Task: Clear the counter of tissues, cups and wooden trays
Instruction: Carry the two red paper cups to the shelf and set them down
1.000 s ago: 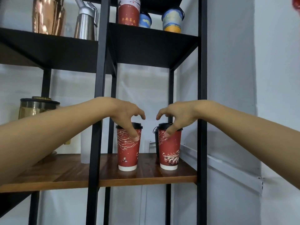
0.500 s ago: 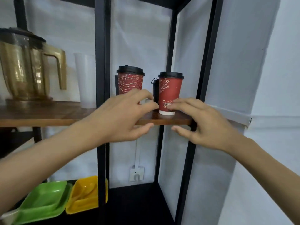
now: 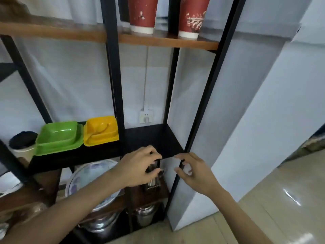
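Against the white wall, the black-framed rack (image 3: 207, 95) carries the two red paper cups (image 3: 142, 14) on its upper wooden shelf (image 3: 168, 41), well above both hands, so the cup-stowing step looks finished. Lower down, the left hand (image 3: 140, 167) and right hand (image 3: 195, 173) hang empty near the black shelf (image 3: 151, 138), fingers (image 3: 182, 157) loosely spread. Next probably comes turning toward the desk, out of view, for tissues or wooden trays.

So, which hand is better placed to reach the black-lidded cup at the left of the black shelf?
Probably left. The left hand is empty and nearer to the black-lidded cup; the right hand sits farther right and would have to cross over.
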